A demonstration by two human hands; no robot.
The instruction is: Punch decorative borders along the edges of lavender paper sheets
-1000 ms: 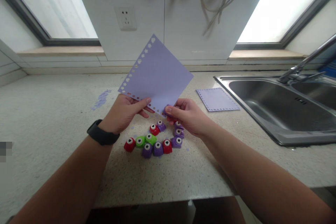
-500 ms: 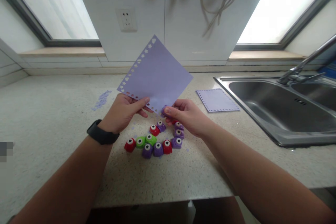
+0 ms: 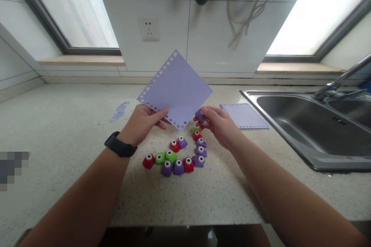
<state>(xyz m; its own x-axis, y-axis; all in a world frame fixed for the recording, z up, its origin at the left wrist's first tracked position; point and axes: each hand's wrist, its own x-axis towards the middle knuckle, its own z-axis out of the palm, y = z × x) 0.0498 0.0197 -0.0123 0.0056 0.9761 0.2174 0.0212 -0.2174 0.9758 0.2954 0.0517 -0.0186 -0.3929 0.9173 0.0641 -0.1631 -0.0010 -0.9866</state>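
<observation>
My left hand (image 3: pixel 143 123) pinches the lower edge of a lilac paper square (image 3: pixel 178 88), held up like a diamond above the counter. Small shapes are punched along its two left edges. My right hand (image 3: pixel 216 123) is closed on a small purple craft punch (image 3: pixel 199 115), just off the paper's lower right edge. Below both hands lie several small punches (image 3: pixel 178 154) in red, green and purple, grouped on the speckled countertop (image 3: pixel 72 131). A black band (image 3: pixel 120 144) is on my left wrist.
A second lilac sheet (image 3: pixel 245 115) with punched edges lies flat right of my hands, beside a steel sink (image 3: pixel 315 127) with a tap (image 3: pixel 342 79). Paper scraps (image 3: pixel 118 110) are scattered at the left. A wall socket (image 3: pixel 149 29) and a hanging cord (image 3: pixel 249 11) are behind.
My right hand has drawn the purple punch off the paper's bottom corner and to the right. The view has tilted slightly upward. My left hand keeps its hold on the sheet.
</observation>
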